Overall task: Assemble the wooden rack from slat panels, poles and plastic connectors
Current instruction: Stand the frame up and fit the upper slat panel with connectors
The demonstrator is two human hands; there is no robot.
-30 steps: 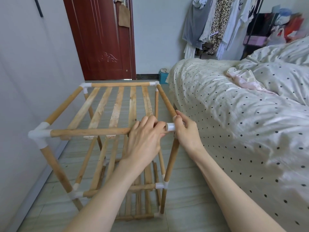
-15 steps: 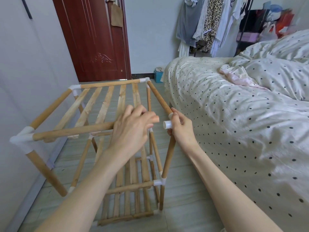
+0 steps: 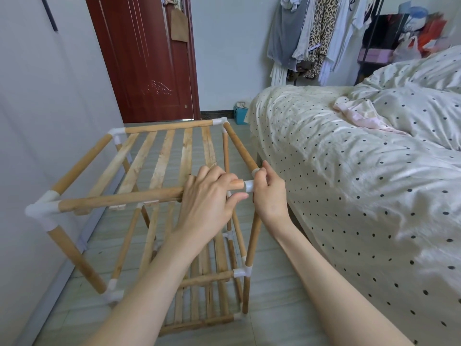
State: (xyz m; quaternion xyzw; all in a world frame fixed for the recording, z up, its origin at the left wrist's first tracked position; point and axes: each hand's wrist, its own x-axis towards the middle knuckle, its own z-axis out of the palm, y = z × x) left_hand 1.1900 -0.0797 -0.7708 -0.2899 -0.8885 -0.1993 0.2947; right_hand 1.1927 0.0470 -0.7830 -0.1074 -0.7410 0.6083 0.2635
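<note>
The wooden rack (image 3: 159, 158) stands on the floor between wall and bed, with slat panels on several levels and white plastic connectors at its corners. My left hand (image 3: 209, 203) grips the right end of the near top pole (image 3: 119, 201). The pole's tip meets the open socket of the near right corner connector (image 3: 249, 186). My right hand (image 3: 269, 193) grips that connector, where the right side pole (image 3: 240, 147) and the upright below it meet. The near left connector (image 3: 41, 211) holds the pole's other end.
A bed with a dotted cream cover (image 3: 349, 183) runs close along the rack's right side. A grey wall (image 3: 37, 121) is close on the left. A dark red door (image 3: 147, 58) stands behind, and clothes (image 3: 311, 33) hang at the back right.
My left hand, lifted off half a second ago, is back on the near top pole. The pole's right end has risen and moved up to the connector socket.
</note>
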